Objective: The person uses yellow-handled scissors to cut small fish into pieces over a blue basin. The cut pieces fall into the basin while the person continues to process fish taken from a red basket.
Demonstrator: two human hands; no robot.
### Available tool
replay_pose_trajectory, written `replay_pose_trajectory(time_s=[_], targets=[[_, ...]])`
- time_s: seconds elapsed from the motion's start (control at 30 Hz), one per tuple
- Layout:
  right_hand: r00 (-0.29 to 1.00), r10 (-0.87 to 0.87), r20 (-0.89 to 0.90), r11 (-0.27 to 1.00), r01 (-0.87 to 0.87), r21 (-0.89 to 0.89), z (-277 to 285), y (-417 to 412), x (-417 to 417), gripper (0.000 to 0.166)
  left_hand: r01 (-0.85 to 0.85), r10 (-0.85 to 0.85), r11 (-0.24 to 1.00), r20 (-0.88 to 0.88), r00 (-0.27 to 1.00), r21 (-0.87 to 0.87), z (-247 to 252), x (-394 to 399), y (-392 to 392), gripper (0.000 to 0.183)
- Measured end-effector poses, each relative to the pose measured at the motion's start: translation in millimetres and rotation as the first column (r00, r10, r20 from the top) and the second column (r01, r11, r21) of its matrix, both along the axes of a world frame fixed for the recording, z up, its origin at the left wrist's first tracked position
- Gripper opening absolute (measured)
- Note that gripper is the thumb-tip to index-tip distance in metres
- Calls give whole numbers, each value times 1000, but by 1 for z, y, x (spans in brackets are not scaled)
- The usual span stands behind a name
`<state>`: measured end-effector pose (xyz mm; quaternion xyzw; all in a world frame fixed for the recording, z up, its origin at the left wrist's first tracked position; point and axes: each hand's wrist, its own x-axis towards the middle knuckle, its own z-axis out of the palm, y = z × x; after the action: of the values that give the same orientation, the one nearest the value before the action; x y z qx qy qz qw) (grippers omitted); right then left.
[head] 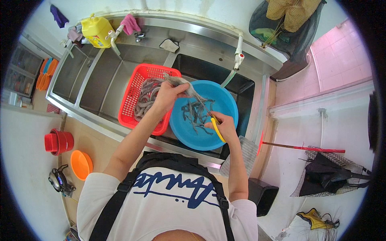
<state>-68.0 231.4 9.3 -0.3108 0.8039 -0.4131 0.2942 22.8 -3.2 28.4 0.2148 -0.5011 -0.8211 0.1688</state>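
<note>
My left hand [167,95] pinches a grey, scaly strip [178,79] that looks like animal skin, above the edge between a red plastic basket [126,111] and a blue plastic basin [196,142]. In my right hand [226,126] is a pair of scissors with yellow handles [216,128]. Their blades point up-left and meet the strip's lower end over the basin; whether they are apart is too small to tell. Several dark grey cut strips [194,113] lie in the basin. Coiled, patterned grey lengths [147,99] fill much of the basket.
Basket and basin rest in a stainless steel sink unit [102,81]. A tap [238,58] with a green hose stands behind the basin. At the back left are a yellow jug [97,31] and a pink cloth [130,24]. A translucent ridged sheet [242,155] lies near my right forearm.
</note>
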Motion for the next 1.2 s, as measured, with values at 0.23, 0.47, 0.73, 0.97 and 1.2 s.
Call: replay_pose_trajectory(time_s=[0.23, 0.47, 0.73, 0.97, 1.2], targets=[[997, -27, -68, 1000, 26, -11, 5, -12, 1, 56, 52, -52, 999, 8, 999, 11, 4, 1, 7, 14], [972, -25, -233, 1000, 23, -12, 14, -15, 7, 53, 130, -130, 991, 26, 991, -6, 3, 3, 3, 20], [894, 12, -448, 1000, -3, 22, 23, -20, 9, 51, 231, -213, 958, 115, 970, -170, 10, 3, 2, 40], [923, -40, -383, 999, 32, -26, 27, -26, 12, 51, 338, -296, 888, 175, 939, -313, 25, 0, 2, 42], [910, -91, -405, 991, 40, -131, 15, -31, 16, 52, 385, -356, 883, 152, 922, -270, 15, -3, 1, 44]])
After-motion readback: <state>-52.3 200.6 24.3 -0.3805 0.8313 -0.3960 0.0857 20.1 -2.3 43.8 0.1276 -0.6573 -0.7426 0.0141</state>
